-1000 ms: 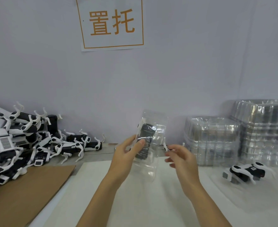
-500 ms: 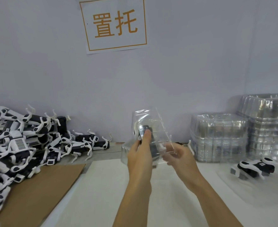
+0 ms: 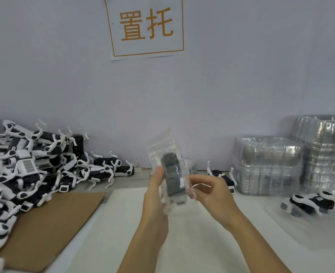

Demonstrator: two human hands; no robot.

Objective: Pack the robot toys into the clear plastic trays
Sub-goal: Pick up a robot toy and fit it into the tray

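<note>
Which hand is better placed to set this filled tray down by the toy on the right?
Probably the right hand: it pinches the clear plastic tray nearest the black-and-white robot toy.

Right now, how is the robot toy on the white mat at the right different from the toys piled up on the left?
The single robot toy lies alone on the white mat; the pile of toys is a tangled heap, partly on the brown cardboard. The single toy seems to sit in a clear tray; the piled ones are loose. Both are black and white.
</note>
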